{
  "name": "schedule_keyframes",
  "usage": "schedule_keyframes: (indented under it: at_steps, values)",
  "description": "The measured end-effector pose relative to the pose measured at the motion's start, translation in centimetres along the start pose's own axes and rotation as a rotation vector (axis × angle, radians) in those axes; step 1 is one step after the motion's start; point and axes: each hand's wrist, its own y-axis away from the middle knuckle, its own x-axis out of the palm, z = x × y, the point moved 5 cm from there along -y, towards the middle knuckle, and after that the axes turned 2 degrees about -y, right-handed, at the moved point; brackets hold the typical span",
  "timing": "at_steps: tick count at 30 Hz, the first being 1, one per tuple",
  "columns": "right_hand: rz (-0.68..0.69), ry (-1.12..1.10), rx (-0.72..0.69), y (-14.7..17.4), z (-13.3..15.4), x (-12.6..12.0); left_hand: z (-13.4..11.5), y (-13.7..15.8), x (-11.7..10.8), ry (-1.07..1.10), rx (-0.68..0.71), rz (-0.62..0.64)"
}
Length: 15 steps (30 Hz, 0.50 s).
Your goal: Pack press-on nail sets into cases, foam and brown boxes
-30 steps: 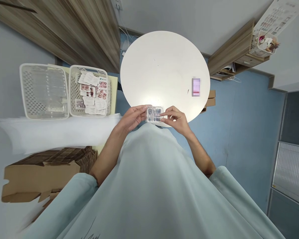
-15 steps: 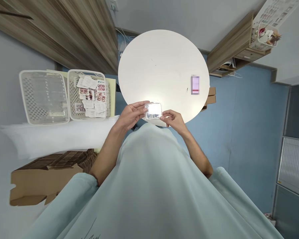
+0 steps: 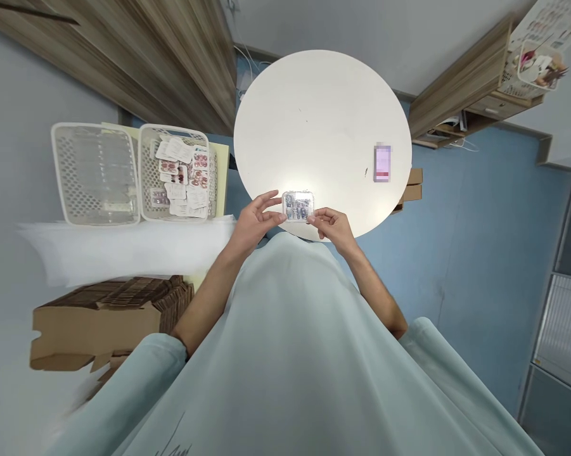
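Holding a small, clear, rectangular plastic case point(image 3: 298, 207) of dark nail-shaped pieces point(image 3: 297, 212) over the near edge of a round white tabletop point(image 3: 318, 120), well left of a blurred purple rectangular object point(image 3: 382, 163). Pinching its lower right corner with the right hand point(image 3: 336, 229); touching the lower left with the left hand point(image 3: 251, 225), thumb against it, fingers spread; cannot tell whether gripping there.

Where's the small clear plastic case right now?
In the head view, the small clear plastic case is between the bare left hand and bare right hand, at the near edge of the round white table.
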Motion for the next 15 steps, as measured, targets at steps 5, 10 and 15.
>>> schedule_keyframes:
  at_steps: [5,10,15]
  values:
    - [0.025,0.013,0.017,-0.9,-0.5,0.4,0.7,-0.1,-0.4,-0.016,0.024,-0.047]
    - [0.064,0.020,0.055,-2.6,-1.5,1.3,1.6,-0.4,-1.5,-0.040,0.011,-0.119]
    - [0.088,0.122,0.087,-6.5,-4.1,2.9,5.7,-2.3,-3.2,-0.058,-0.097,-0.232]
